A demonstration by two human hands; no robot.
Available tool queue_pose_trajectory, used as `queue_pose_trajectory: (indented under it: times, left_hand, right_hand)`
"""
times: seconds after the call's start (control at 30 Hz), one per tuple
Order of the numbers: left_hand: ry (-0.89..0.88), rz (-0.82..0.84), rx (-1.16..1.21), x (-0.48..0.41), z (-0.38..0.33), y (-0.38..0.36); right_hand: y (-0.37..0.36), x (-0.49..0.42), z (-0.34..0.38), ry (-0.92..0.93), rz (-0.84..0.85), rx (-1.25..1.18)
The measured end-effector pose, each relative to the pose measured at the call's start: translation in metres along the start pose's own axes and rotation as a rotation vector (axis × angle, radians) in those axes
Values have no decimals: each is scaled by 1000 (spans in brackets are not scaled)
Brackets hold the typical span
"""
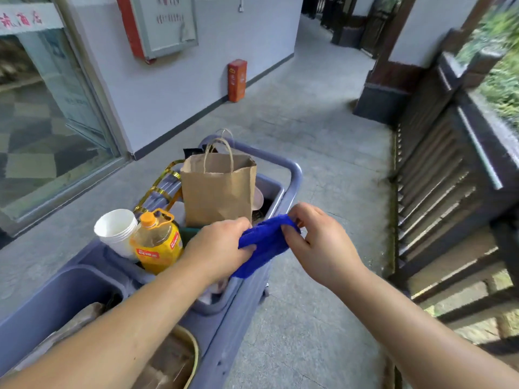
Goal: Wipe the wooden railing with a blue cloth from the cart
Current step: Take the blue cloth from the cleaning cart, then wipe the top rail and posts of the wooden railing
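We have the blue cloth [264, 245] in both hands, held bunched in the air over the right edge of the grey cart [292, 175], just in front of the brown paper bag [219, 189]. Our left hand [222, 245] has its grip clamped on the cloth's left end, knuckles up, wrist reaching across the cart's bins. Our right hand [317, 240] pinches the cloth's upper right corner between thumb and fingertips, the other fingers curled loosely.

We judge the fetching step to be finished, or nearly so: the cloth is clear of the cart, and we seem to be spreading or folding it into a usable pad. The wooden railing [477, 153] stands well apart on our right, untouched. The next move calls for turning right, carrying the cloth across the stone floor [309, 130], and pressing it flat on the top rail.

Both forearms are bare and extended forward, converging on the cloth.
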State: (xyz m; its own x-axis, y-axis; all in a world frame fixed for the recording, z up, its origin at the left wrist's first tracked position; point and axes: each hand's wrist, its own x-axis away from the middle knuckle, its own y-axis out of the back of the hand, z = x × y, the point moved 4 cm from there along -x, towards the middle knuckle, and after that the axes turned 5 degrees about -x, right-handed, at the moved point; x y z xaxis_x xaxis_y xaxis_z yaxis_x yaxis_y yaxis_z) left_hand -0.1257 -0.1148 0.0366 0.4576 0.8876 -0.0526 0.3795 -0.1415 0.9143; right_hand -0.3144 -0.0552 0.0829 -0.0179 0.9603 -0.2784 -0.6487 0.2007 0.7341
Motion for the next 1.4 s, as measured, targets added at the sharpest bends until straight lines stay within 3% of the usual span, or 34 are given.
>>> queue_pose_trajectory:
  times: [0.13,0.33,0.47,0.73,0.87,1.17,1.4]
  left_hand:
    - [-202,-70,-23,-58,-110,18]
    - [-410,-15,144,-98,-299,15]
    - [-601,0,102,-108,-422,-13]
    - [-888,95,-242,-124,-574,-88]
    - [-989,105,-178,-120,-634,-120]
    - [-1245,311,142,-96,-745,-170]
    - [-1411,703,523,-2,-812,-172]
  right_hand:
    - [101,27,-45,-144,-241,91]
    - [206,96,-117,-384,-354,92]
    - [275,151,-166,-493,-418,73]
    - [387,271,-245,-719,-689,235]
    - [423,319,-263,-815,-755,328]
    - [461,417,-239,-1184,-925,616]
    - [455,482,-133,-1416,-1253,818]
